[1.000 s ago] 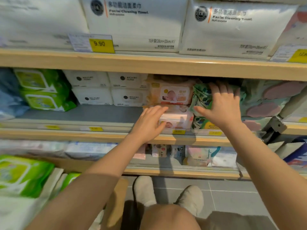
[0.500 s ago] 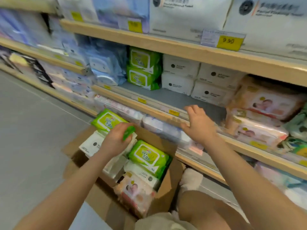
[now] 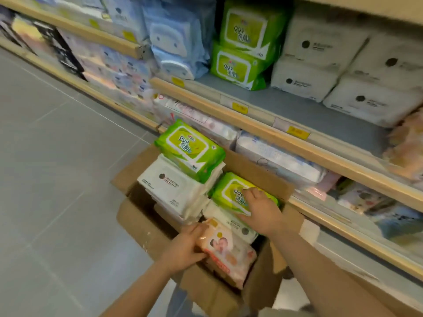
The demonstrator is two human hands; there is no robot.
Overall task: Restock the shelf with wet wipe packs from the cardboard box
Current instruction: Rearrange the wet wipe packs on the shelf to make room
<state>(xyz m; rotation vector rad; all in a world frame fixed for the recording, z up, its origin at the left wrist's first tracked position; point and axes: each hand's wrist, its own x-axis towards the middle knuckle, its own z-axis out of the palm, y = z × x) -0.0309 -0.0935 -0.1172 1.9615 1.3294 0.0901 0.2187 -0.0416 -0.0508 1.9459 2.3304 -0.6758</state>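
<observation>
An open cardboard box stands on the floor below the shelf. It holds green, white and pink wet wipe packs. My left hand grips the left end of a pink baby wipe pack at the box's near side. My right hand lies on a green wipe pack in the box's right half, fingers spread over its top. Another green pack sits on white packs at the box's far side.
The middle shelf carries blue packs, two stacked green packs and white packs, with bare grey shelf in front of them. Lower shelves hold more packs. Grey tiled floor stretches to the left.
I turned from the shelf down to the box. My left hand went from the far green pack to the pink pack. My right hand dropped from the shelf edge onto the green pack.
</observation>
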